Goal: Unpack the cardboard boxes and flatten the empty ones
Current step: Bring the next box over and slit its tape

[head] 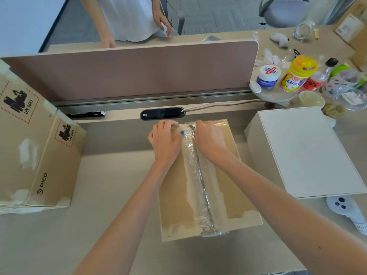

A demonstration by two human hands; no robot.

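A brown cardboard box (174,197) lies closed on the desk in front of me, with a strip of clear tape (196,175) running down its centre seam. My left hand (165,141) rests on the far end of the left flap, fingers curled over the far edge beside the seam. My right hand (208,139) sits on the right flap with its fingers curled at the seam's far end. A small blue thing (182,132) shows between the hands. A larger brown box (39,155) with PICO print stands at the left.
A white box (303,153) sits at the right, with a white controller (347,210) near it. Jars and bottles (297,74) crowd the far right. A desk divider (129,74) and power socket (161,113) lie behind the box. Another person (129,18) stands beyond the divider.
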